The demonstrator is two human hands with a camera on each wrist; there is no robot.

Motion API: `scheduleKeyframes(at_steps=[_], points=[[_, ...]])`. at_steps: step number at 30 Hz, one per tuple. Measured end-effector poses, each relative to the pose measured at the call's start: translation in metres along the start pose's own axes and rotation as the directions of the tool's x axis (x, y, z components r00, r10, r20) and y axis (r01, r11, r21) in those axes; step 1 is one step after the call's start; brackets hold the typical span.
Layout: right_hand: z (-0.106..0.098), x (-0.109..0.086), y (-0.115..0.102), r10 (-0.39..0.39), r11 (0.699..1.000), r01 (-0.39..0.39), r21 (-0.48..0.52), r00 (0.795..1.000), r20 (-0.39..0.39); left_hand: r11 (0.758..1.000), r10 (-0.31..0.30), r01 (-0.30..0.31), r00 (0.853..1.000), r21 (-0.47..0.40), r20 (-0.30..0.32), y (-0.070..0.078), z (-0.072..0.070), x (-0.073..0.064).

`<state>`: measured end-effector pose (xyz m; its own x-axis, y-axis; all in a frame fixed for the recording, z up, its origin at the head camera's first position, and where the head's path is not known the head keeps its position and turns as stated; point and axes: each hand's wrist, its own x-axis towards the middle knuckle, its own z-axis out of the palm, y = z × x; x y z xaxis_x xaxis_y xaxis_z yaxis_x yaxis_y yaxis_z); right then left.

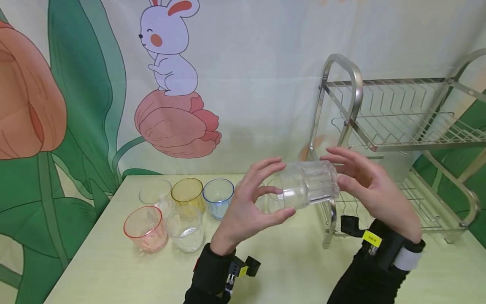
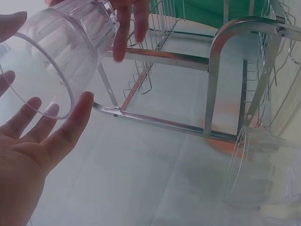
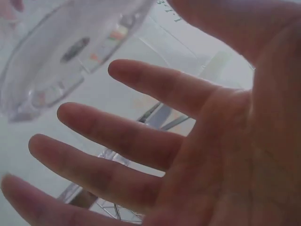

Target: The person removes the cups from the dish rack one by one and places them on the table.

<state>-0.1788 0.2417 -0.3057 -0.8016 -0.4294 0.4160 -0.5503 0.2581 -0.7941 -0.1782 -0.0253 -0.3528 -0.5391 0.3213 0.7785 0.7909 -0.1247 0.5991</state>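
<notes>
A clear faceted glass tumbler (image 1: pixel 315 183) lies sideways in the air in the head view. My left hand (image 1: pixel 250 198) holds it at the rim end, thumb below and fingers spread around the mouth. The left wrist view shows the tumbler (image 2: pixel 70 42) tilted, its round rim towards the left palm. At the base end is my right hand (image 1: pixel 373 190), with fingertips close to the glass. From the right wrist, its fingers (image 3: pixel 113 141) look spread and nearly straight, beside the tumbler's thick base (image 3: pixel 47 80).
Left on the pale table (image 1: pixel 114 278) stand a red-rimmed glass (image 1: pixel 148 238), a yellow glass (image 1: pixel 187 198), a blue-rimmed glass (image 1: pixel 218 202) and clear glasses, one in front (image 1: pixel 186 238). Another clear glass (image 2: pixel 263 174) is partly behind my left hand. A two-tier metal dish rack (image 1: pixel 353 101) stands right.
</notes>
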Motion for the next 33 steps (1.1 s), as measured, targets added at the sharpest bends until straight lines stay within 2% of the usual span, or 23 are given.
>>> scheduleKeyframes(at_steps=[7, 13, 17, 20, 25, 28, 33], points=[[-0.006, -0.005, 0.004, -0.007, 0.999, 0.007, -0.036, 1.0, 0.011, 1.0, -0.005, 0.005, 1.0, 0.001, -0.003, 0.002, -0.004, -0.001], [-0.017, -0.011, 0.009, -0.035, 0.993, 0.035, -0.108, 0.999, 0.01, 0.999, -0.029, 0.029, 0.999, 0.036, 0.014, 0.016, -0.005, 0.0], [-0.027, -0.016, 0.009, -0.002, 0.985, 0.001, -0.17, 1.0, -0.006, 0.996, -0.044, 0.041, 0.999, 0.073, 0.031, 0.025, -0.008, 0.0], [-0.036, -0.02, 0.01, 0.056, 0.967, -0.061, -0.247, 0.998, -0.028, 0.992, -0.073, 0.069, 0.997, 0.104, 0.039, 0.027, -0.011, -0.002], [-0.055, -0.023, 0.016, 0.156, 0.916, -0.158, -0.368, 0.987, -0.036, 0.983, -0.13, 0.122, 0.99, 0.14, 0.051, 0.011, -0.018, -0.009], [-0.065, -0.025, 0.021, 0.189, 0.893, -0.189, -0.408, 0.981, -0.04, 0.979, -0.14, 0.128, 0.988, 0.158, 0.069, 0.005, -0.023, -0.014], [-0.08, -0.025, 0.032, 0.262, 0.859, -0.266, -0.437, 0.962, -0.069, 0.966, -0.155, 0.132, 0.984, 0.221, 0.091, 0.005, -0.032, -0.023]])
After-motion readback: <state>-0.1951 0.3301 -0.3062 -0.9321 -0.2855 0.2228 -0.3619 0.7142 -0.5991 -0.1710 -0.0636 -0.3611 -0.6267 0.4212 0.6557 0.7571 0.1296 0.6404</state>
